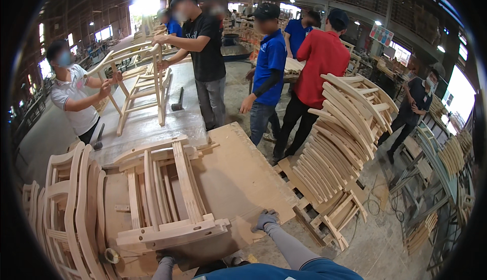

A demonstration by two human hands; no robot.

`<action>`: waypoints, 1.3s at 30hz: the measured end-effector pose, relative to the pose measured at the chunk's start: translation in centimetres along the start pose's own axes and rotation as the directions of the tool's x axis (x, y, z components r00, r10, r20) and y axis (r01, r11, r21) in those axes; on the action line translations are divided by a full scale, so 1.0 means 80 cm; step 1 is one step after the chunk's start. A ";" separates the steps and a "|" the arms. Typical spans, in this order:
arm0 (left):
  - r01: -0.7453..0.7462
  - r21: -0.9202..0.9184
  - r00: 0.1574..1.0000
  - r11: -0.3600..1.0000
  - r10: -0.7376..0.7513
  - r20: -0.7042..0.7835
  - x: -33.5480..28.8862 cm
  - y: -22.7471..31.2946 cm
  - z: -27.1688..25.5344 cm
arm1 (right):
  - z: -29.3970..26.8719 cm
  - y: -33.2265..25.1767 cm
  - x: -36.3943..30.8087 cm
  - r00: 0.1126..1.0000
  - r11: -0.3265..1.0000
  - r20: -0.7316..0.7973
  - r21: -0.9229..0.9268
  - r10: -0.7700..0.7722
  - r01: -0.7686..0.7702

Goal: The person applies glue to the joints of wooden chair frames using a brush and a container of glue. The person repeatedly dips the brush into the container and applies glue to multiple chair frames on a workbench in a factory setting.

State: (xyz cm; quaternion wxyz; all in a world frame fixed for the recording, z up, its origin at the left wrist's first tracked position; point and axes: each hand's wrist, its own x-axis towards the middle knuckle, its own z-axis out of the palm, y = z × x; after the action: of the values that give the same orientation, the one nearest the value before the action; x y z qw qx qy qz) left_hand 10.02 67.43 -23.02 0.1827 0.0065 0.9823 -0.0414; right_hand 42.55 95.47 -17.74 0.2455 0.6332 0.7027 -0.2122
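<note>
In a grey glove, my right hand (266,219) rests on the front right edge of a brown board-topped table (243,173), its fingers laid over the surface and holding no loose thing. My left hand (165,256), in a dark glove, is low at the table's near edge, just below a wooden chair frame (172,233); its fingers are mostly hidden. The frame lies on the table, with a wide slotted rail nearest me and slats and legs running away from it. A small wood block (122,208) lies to the frame's left.
Stacked curved chair parts (76,214) crowd the left. A tall pile of chair frames (335,143) stands on a pallet at right. Beyond, two people handle a chair (144,89) on a plastic-covered table (185,120) with mallets (177,100). Other people stand farther back.
</note>
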 end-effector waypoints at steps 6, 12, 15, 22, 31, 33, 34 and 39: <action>0.025 -0.044 0.999 0.999 -0.026 -0.024 -0.005 0.003 -0.004 | -0.002 -0.001 0.001 0.999 1.000 0.034 -0.004 0.004 -0.004; 0.060 -0.109 0.994 0.992 -0.069 -0.085 -0.010 0.001 -0.001 | -0.005 -0.003 -0.002 0.999 0.999 -0.023 -0.027 0.041 -0.041; 0.092 -0.145 0.974 0.985 -0.119 -0.191 -0.015 0.000 0.001 | -0.011 -0.004 -0.003 0.997 1.000 0.068 0.009 0.027 -0.028; -0.006 -0.124 0.994 0.992 0.020 0.110 -0.025 -0.001 -0.019 | -0.002 0.002 0.004 0.999 0.999 0.043 0.002 0.033 -0.033; 0.053 -0.033 0.993 0.998 -0.050 0.103 -0.031 -0.011 -0.032 | 0.006 -0.005 0.010 0.999 0.999 0.025 -0.048 -0.023 0.024; 0.070 -0.094 0.989 0.993 -0.057 0.134 -0.031 -0.013 -0.033 | 0.007 -0.006 0.010 1.000 0.998 0.023 -0.054 -0.021 0.022; 0.091 -0.177 0.991 0.980 -0.071 0.117 -0.031 -0.014 -0.033 | 0.008 -0.006 0.009 1.000 0.999 0.012 -0.043 -0.029 0.029; 0.072 -0.189 0.991 0.979 -0.049 0.124 -0.036 -0.010 -0.037 | 0.007 -0.006 0.008 1.000 0.999 -0.001 -0.039 -0.021 0.021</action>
State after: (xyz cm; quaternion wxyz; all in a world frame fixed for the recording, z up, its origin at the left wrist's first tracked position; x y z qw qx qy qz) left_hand 11.61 66.90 -19.20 0.2392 -0.0438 0.9688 0.0482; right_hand 42.10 95.62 -18.59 0.2550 0.6209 0.7136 -0.2006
